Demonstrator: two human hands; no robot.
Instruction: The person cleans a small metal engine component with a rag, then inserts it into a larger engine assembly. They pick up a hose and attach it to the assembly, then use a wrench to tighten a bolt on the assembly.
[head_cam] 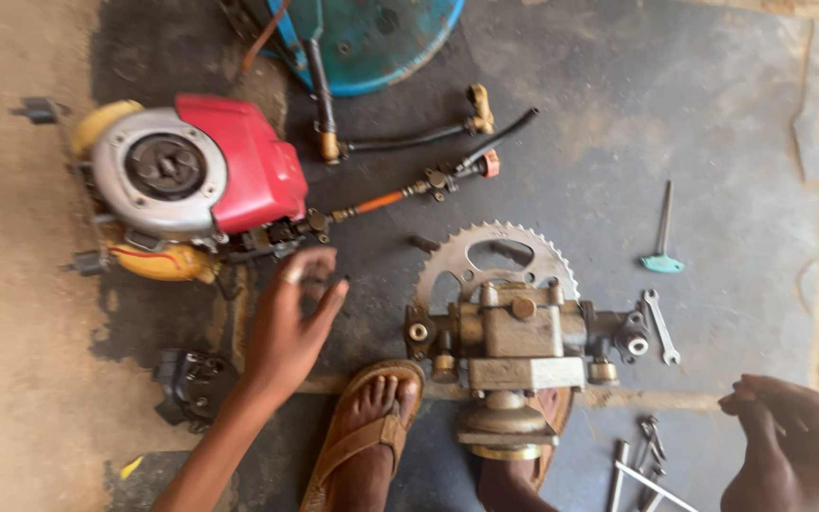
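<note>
Left grip (288,318) pinching small part, engine (187,175) beside
</note>
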